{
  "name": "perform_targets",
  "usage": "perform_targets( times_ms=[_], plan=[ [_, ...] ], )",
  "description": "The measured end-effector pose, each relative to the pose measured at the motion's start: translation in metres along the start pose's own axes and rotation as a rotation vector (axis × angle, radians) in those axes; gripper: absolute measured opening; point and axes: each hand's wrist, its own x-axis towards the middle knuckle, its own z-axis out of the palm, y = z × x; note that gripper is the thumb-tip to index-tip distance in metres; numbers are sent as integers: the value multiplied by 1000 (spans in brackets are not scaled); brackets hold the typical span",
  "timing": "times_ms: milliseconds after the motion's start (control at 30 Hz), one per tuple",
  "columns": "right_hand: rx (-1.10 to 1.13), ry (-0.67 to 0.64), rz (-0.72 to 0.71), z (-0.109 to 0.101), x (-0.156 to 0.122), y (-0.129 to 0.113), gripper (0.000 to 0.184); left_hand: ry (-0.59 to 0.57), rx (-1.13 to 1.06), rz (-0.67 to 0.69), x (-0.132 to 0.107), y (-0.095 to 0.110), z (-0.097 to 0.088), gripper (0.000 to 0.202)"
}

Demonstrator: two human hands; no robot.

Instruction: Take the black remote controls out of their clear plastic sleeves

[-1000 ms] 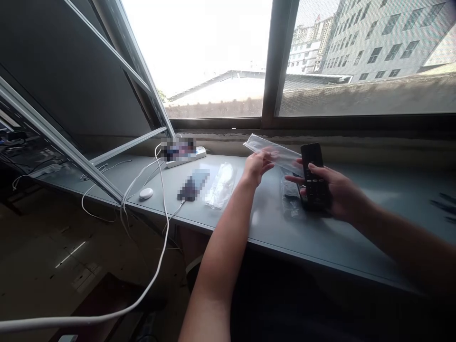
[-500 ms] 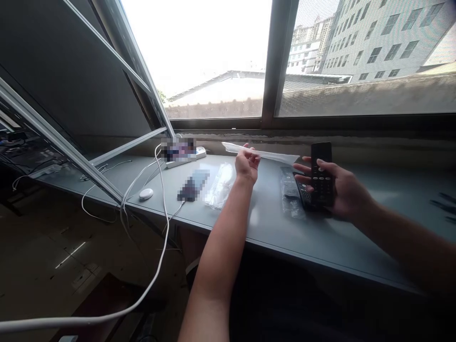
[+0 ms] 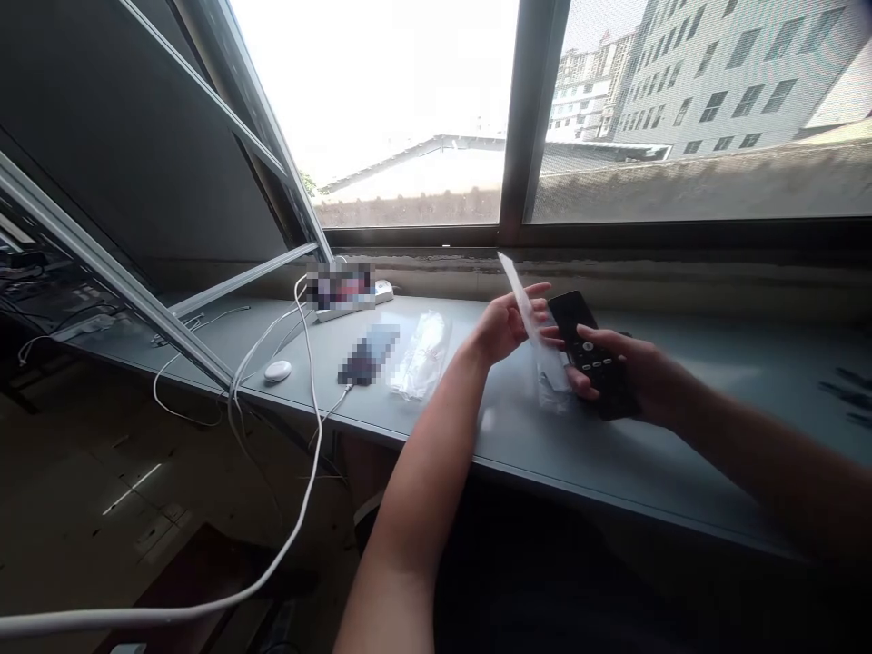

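Observation:
A black remote control point(image 3: 596, 359) rests tilted in my right hand point(image 3: 647, 372), whose thumb lies on its buttons and whose fingers pass behind it. My left hand point(image 3: 500, 329) holds a thin, translucent plastic sleeve point(image 3: 526, 304), its fingers stretched out around it towards the remote. The sleeve slants down to the right, its lower end close to the fingertips of my right hand. Below the hands, a clear plastic wrapper point(image 3: 551, 400) lies on the table, partly covered. Left of my forearm is a pile of clear plastic bags point(image 3: 421, 359).
On the grey table point(image 3: 518, 436) lie a phone point(image 3: 369, 354) with a cable, a round white device point(image 3: 277, 371) and a white power strip point(image 3: 383, 292). White cables point(image 3: 317, 436) hang at the left by a metal frame point(image 3: 197, 350). Dark thin objects point(image 3: 851, 395) lie far right.
My left hand has moved right and turned the sleeve from nearly level to steeply slanted, near the remote. My right hand has tilted the remote leftward.

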Motion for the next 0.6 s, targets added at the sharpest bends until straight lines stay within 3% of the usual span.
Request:
perform_targets(
  times_ms=[100,267,333,500,600],
  plan=[
    [14,29,-33,1,-1,-1,26,61,5,4,5,-1,0,32],
    [38,134,-42,4,0,-4,35,202,37,-25,8,0,0,57],
    [29,152,-43,5,0,-6,38,234,55,-13,9,-1,-1,50],
    [4,160,-54,7,-1,-6,38,289,149,57,11,-5,-2,2],
    [21,145,-81,7,0,-5,33,286,153,95,10,-4,-2,15]
  ],
)
